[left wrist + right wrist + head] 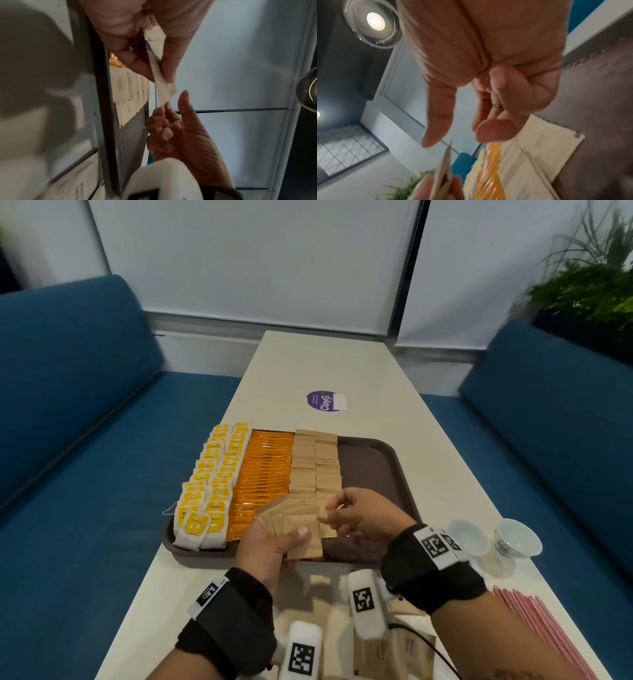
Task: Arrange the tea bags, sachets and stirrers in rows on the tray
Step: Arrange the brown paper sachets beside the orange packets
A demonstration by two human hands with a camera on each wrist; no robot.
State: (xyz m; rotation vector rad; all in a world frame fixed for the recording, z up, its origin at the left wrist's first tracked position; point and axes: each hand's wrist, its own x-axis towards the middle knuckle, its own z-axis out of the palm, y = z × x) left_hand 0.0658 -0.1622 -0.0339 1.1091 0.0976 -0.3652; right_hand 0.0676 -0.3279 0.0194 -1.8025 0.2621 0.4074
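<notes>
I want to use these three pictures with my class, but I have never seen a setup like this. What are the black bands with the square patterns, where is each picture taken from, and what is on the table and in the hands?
No machine here: a person works with bare hands. The black bands carry a small camera on each wrist; a third camera sits on the head.

The head view looks down on a pale table. On it stands a brown tray with rows of yellow tea bags, orange sachets and brown paper sachets. Pink stirrers and two small cups lie outside the tray.

The left hand holds a fanned bundle of brown sachets. The right hand reaches for its edge; whether it grips one yet, I cannot tell.

The other two pictures look along each hand from the wrist, so they appear tilted.
</notes>
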